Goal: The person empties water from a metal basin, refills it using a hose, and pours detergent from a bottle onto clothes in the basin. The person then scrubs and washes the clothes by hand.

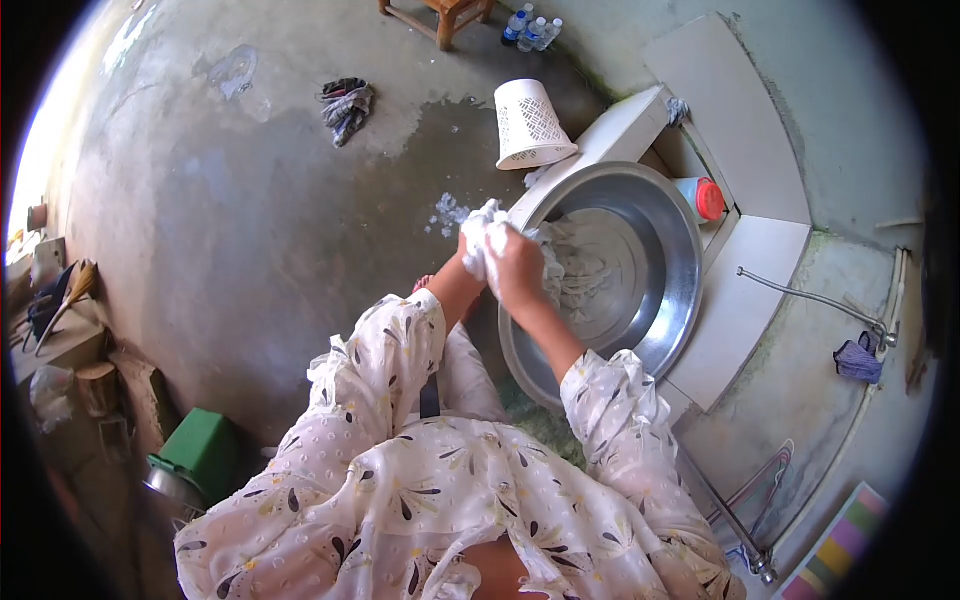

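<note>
A wet white cloth [487,236], with what looks like suds on it, is bunched between my two hands at the left rim of a large metal basin [682,300]. My left hand [470,262] is closed around its left side. My right hand [518,268] is closed on the right side, knuckles facing up. More whitish cloth [580,270] lies in the basin, in shallow water; whether it joins the piece in my hands I cannot tell. The fingertips of both hands are partly hidden by cloth and foam.
A white perforated basket [533,125] stands upside down behind the basin. Foam [447,214] spots the wet floor. A red-lidded container [708,199] sits right of the basin, below a wall tap [888,338]. A dark rag [346,110] and a wooden stool [445,18] are farther off.
</note>
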